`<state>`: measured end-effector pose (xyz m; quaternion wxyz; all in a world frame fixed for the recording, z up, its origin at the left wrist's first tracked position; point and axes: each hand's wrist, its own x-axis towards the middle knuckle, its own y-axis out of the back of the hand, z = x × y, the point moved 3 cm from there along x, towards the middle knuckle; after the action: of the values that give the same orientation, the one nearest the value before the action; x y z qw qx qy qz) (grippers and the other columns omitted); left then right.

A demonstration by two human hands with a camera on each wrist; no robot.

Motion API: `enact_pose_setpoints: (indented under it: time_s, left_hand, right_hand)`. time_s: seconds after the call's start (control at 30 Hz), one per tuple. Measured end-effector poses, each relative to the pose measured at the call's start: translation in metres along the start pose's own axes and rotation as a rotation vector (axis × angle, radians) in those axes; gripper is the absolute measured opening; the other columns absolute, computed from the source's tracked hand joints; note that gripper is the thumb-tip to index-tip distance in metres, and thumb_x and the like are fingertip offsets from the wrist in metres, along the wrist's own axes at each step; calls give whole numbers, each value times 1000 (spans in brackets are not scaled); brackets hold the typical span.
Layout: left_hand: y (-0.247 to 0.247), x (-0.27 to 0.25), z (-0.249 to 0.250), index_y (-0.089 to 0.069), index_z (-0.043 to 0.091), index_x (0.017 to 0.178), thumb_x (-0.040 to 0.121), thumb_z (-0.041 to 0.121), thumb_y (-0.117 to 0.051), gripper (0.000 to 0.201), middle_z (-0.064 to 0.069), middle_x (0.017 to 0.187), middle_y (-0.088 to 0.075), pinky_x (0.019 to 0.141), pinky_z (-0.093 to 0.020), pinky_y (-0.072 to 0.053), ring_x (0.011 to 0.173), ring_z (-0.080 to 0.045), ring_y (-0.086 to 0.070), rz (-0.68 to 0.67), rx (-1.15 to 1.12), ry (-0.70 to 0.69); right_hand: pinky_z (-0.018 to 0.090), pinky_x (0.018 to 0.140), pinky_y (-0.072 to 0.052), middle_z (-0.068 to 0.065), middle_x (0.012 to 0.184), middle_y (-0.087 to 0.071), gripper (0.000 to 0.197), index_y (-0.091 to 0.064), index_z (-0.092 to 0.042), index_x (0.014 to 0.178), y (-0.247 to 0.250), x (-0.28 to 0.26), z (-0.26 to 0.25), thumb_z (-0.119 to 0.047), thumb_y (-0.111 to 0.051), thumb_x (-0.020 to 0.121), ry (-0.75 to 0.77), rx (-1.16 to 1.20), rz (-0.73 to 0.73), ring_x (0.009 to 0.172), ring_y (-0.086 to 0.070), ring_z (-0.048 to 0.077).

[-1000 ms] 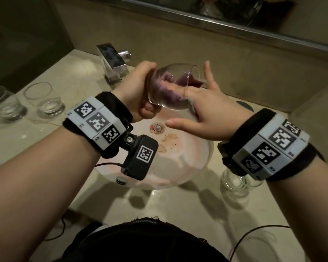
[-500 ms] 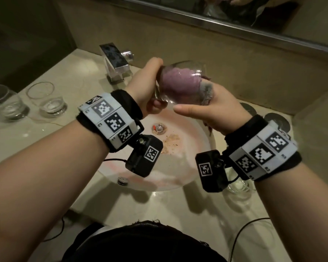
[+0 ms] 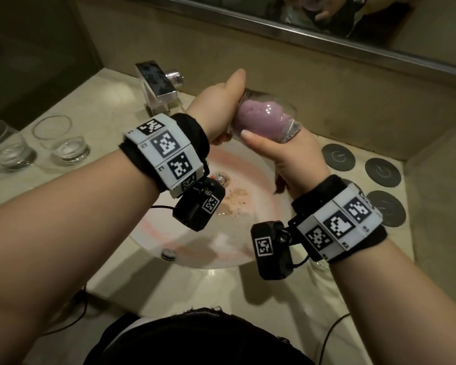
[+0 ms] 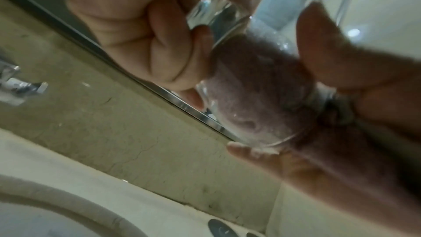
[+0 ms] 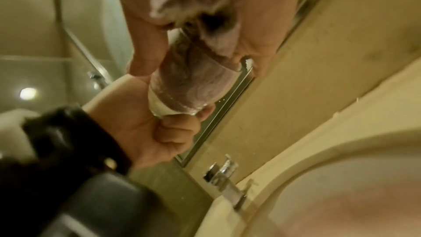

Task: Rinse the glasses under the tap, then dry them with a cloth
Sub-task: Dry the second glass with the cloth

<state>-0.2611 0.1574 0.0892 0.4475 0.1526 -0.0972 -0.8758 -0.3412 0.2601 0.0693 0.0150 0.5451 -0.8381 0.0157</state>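
Note:
A clear glass (image 3: 267, 108) lies sideways above the sink, its thick base toward the left. My left hand (image 3: 221, 106) grips that base, fingers curled round it (image 4: 164, 57). A purple cloth (image 3: 258, 115) fills the inside of the glass, and its loose end is bunched at the rim. My right hand (image 3: 287, 151) holds the cloth at the mouth, with the thumb lying along the outside of the glass. The right wrist view shows the glass (image 5: 189, 82) between both hands and the cloth (image 5: 218, 30) in my right palm.
A chrome tap (image 3: 158, 85) stands at the back left of the round basin (image 3: 208, 241). Two glasses (image 3: 63, 140) (image 3: 5, 148) sit on the counter at the left. Dark round coasters (image 3: 338, 156) lie at the right; another glass (image 3: 321, 263) is mostly hidden under my right wrist.
The cloth has gone from partly in to filling the glass. My right hand has rolled over, its fingers closing at the rim. Both hands have risen slightly.

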Motion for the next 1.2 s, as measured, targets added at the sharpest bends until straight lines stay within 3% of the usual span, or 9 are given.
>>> enact_pose_setpoints:
  time_s: [0.13,0.23,0.43,0.63,0.8,0.9,1.0,1.13,1.2]
  left_hand:
    - [8,-4,3,-50,17,96,85,57,-24,48,2,80,-51,60,-26,-35,70,-13,-48,37,342,-513]
    - [18,0,-3,-48,4,115,83,51,-25,61,1,93,-50,63,-22,-40,75,-8,-50,-62,416,-710]
    - [19,9,-29,-49,16,125,91,68,-15,71,-14,115,-59,53,-27,-50,71,-18,-61,-316,-238,17]
    - [6,8,-24,-59,9,107,85,76,-6,88,3,56,-62,34,-11,-25,40,-7,-41,-392,-325,126]
    - [6,12,-30,-51,4,113,91,65,-27,69,0,66,-54,40,-16,-33,42,-8,-44,-190,-149,17]
    - [10,4,-19,-41,6,121,90,58,-30,61,4,82,-47,53,-6,-37,62,-3,-48,3,316,-466]
    - [18,6,-21,-37,3,126,80,77,-29,88,-2,99,-44,62,-13,-37,75,-14,-49,-41,532,-729]
    - [19,13,-25,-50,23,105,67,86,-39,74,1,98,-58,61,-32,-53,92,-39,-60,-161,-28,-282]
    - [13,7,-31,-53,22,113,82,79,-19,73,-7,117,-61,65,-38,-57,98,-33,-63,-238,-270,44]
  right_hand:
    - [36,77,-47,6,94,-74,32,-70,-12,100,2,3,6,-25,-74,70,-187,326,19,90,-62,32]
    - [28,72,-51,-1,78,-73,19,-66,-11,93,7,3,-3,-9,-66,75,-176,363,-22,77,-68,15]
    - [57,110,-30,-3,108,-71,50,-65,-19,110,2,13,-21,-37,-80,66,89,-261,-89,105,-65,12]
    - [44,116,14,-19,99,-68,30,-64,-34,101,3,19,-16,-35,-76,74,224,-591,-105,107,-61,-1]
    - [56,109,-30,-9,103,-72,48,-67,-25,106,4,19,-6,-42,-79,63,72,-338,-128,104,-65,9]
    - [39,84,-45,1,93,-73,33,-70,-16,99,9,18,2,-22,-77,67,-164,154,-136,96,-65,21]
    - [38,92,-49,7,94,-73,38,-63,-7,109,9,13,1,-13,-69,71,-212,382,-180,94,-67,21]
    - [34,93,-50,-8,96,-69,35,-62,-24,102,13,12,-12,-13,-75,71,-14,-212,-111,94,-66,6]
    - [51,112,-27,-19,92,-68,30,-61,-36,92,9,13,-13,-24,-79,71,115,-503,-141,97,-63,-3]
